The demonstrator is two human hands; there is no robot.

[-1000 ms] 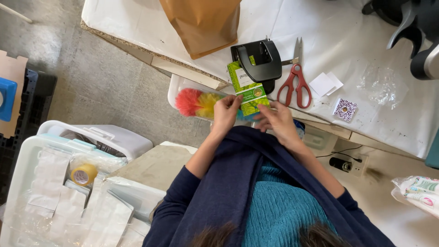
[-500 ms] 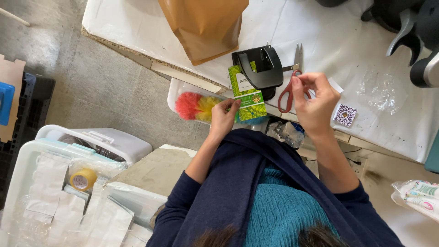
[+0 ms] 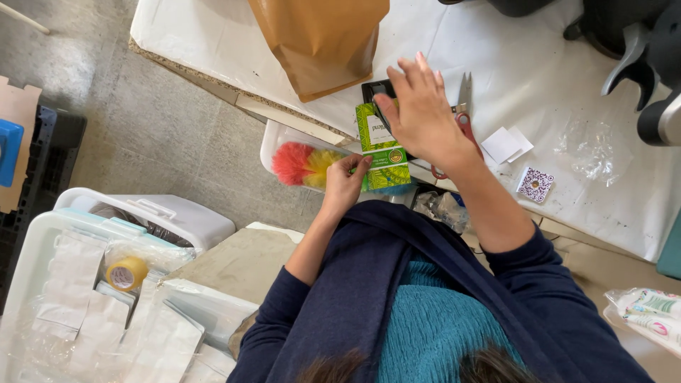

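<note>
A green packet is pinched at its lower edge by the left hand, held flat at the near edge of the table, likely so it stays put while the other hand works above it. The right hand is spread open over a black stapler, palm down, fingers loose; whether the stapler is actually gripped cannot be told, since it is mostly hidden beneath the hand. Red-handled scissors lie just beside that hand, blades pointing away, touching nothing else visibly. A brown bag stands further back on the table, near the stapler. White paper scraps and a small patterned square lie right of the scissors, apart from each other. Below the table edge a feather duster sticks out of a white tub, just left of the packet. Open room is seen on the table's right part; the near edge is crowded. A bin with a tape roll sits on the floor, well apart.
</note>
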